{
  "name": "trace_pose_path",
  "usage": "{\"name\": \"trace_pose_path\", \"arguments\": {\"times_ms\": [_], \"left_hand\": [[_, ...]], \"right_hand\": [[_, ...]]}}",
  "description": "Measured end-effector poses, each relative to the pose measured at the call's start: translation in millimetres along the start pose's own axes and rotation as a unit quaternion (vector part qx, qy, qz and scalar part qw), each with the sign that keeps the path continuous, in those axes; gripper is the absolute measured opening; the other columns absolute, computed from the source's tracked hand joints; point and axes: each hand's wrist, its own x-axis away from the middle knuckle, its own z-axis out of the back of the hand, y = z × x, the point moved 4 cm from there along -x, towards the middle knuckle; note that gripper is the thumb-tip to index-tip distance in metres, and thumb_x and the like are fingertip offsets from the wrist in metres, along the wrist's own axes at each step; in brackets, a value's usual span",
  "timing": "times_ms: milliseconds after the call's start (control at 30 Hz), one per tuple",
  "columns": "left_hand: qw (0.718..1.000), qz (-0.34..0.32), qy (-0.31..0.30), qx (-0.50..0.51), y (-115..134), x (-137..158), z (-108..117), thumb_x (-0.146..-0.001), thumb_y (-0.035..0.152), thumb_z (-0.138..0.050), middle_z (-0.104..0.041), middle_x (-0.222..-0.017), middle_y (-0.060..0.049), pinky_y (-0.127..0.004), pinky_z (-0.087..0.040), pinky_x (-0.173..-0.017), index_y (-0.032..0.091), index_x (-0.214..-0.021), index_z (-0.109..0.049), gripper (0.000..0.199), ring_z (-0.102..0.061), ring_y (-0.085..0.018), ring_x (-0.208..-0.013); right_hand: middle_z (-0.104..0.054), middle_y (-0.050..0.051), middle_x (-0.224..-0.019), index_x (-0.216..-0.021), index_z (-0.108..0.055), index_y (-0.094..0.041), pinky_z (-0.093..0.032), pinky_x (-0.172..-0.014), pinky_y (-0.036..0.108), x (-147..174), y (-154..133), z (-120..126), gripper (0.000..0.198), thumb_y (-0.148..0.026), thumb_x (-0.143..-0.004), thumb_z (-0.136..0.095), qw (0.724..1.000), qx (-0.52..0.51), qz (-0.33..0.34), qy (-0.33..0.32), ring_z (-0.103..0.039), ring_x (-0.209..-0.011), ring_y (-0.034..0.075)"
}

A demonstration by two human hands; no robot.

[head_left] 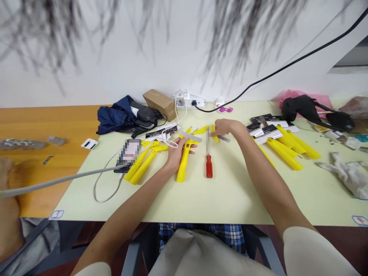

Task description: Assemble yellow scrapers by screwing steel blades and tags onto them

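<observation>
My left hand (174,154) is wrapped round a yellow scraper (184,163), its handle towards me and a flat metal blade (188,137) across its head. Over to the right, my right hand (225,127) reaches down with curled fingers closed at a small yellow plastic piece (213,130) on the table. A short metal strip (223,138) lies by those fingertips. Between my hands rests a screwdriver (209,166) with a red handle, its shaft pointing away from me. Another flat yellow piece (200,130) lies just behind the scraper head.
More yellow scrapers (148,163) lie at left beside a phone (129,151) and white cable. Several scrapers (284,153) with packaging cards lie at right. Behind are a cardboard box (161,103), power strip (184,100) and dark blue bundle (117,115). A black cable (258,80) hangs across.
</observation>
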Motion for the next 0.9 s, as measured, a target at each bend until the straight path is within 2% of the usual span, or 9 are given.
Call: {"name": "trace_pose_path", "arguments": {"times_ms": [133,300,367,467,533,633,700,800,900], "left_hand": [[1.0,0.003,0.003,-0.002,0,0,0,-0.091,0.039,-0.084,-0.083,-0.111,-0.014,-0.026,-0.065,-0.06,0.017,-0.102,-0.07,0.028,-0.085,-0.029,-0.099],[1.0,0.008,0.0,-0.001,1,0,-1,-0.09,0.039,-0.086,-0.082,-0.111,-0.013,-0.027,-0.067,-0.062,0.017,-0.104,-0.07,0.031,-0.086,-0.029,-0.096],[1.0,0.004,-0.007,-0.002,2,0,-1,-0.09,0.04,-0.086,-0.082,-0.112,-0.013,-0.027,-0.067,-0.062,0.017,-0.106,-0.07,0.032,-0.086,-0.029,-0.095],[1.0,0.002,-0.018,-0.012,1,0,-1,-0.09,0.042,-0.085,-0.082,-0.113,-0.013,-0.027,-0.068,-0.063,0.017,-0.107,-0.069,0.035,-0.086,-0.029,-0.098],[1.0,0.002,-0.023,-0.016,1,0,-1,-0.091,0.044,-0.084,-0.082,-0.114,-0.013,-0.027,-0.068,-0.063,0.017,-0.108,-0.068,0.036,-0.086,-0.029,-0.1],[1.0,0.001,-0.023,-0.017,1,-1,-1,-0.091,0.043,-0.084,-0.082,-0.113,-0.012,-0.026,-0.066,-0.061,0.017,-0.107,-0.067,0.035,-0.086,-0.028,-0.097],[1.0,0.002,-0.024,-0.015,1,-1,-2,-0.09,0.043,-0.083,-0.082,-0.111,-0.012,-0.026,-0.066,-0.06,0.017,-0.106,-0.067,0.035,-0.086,-0.027,-0.094],[1.0,0.0,-0.027,-0.005,1,-2,-3,-0.09,0.042,-0.084,-0.083,-0.112,-0.012,-0.025,-0.066,-0.058,0.017,-0.107,-0.068,0.035,-0.085,-0.025,-0.09],[1.0,0.0,-0.024,0.0,-1,-4,-2,-0.09,0.041,-0.085,-0.083,-0.112,-0.012,-0.025,-0.066,-0.056,0.016,-0.109,-0.069,0.035,-0.085,-0.023,-0.085]], "right_hand": [[-0.074,0.012,-0.073,-0.086,-0.078,-0.014,-0.053,-0.061,0.039,2,-2,-2,0.03,-0.043,-0.091,-0.084,0.998,0.008,-0.013,-0.067,-0.072,-0.065,0.028],[-0.081,0.018,-0.096,-0.104,-0.075,-0.013,-0.056,-0.069,0.042,10,-1,14,0.018,-0.029,-0.096,-0.077,0.999,0.004,-0.007,-0.039,-0.076,-0.076,0.031],[-0.082,0.015,-0.094,-0.121,-0.071,-0.015,-0.056,-0.072,0.041,18,-3,22,0.029,-0.025,-0.095,-0.078,0.999,-0.027,0.007,-0.017,-0.078,-0.08,0.032],[-0.082,0.005,-0.086,-0.154,-0.048,-0.024,-0.057,-0.07,0.037,34,-17,35,0.068,-0.025,-0.094,-0.082,0.99,-0.122,0.075,0.002,-0.079,-0.079,0.029],[-0.081,0.003,-0.084,-0.148,-0.052,-0.027,-0.057,-0.069,0.036,46,-31,43,0.062,-0.029,-0.095,-0.082,0.978,-0.16,0.133,0.001,-0.079,-0.078,0.027],[-0.083,0.007,-0.091,-0.112,-0.069,-0.023,-0.058,-0.072,0.035,58,-51,49,0.017,-0.036,-0.102,-0.074,0.958,-0.199,0.204,0.0,-0.08,-0.082,0.025],[-0.085,0.009,-0.102,-0.107,-0.072,-0.021,-0.06,-0.078,0.034,63,-61,50,0.014,-0.034,-0.106,-0.067,0.939,-0.238,0.246,-0.01,-0.081,-0.093,0.025],[-0.085,0.01,-0.114,-0.117,-0.072,-0.021,-0.061,-0.084,0.034,69,-71,50,0.017,-0.026,-0.101,-0.072,0.918,-0.261,0.297,-0.015,-0.08,-0.105,0.025],[-0.084,0.007,-0.103,-0.109,-0.073,-0.02,-0.056,-0.077,0.032,74,-75,55,0.021,-0.027,-0.093,-0.083,0.922,-0.238,0.298,0.06,-0.078,-0.091,0.023]]}}
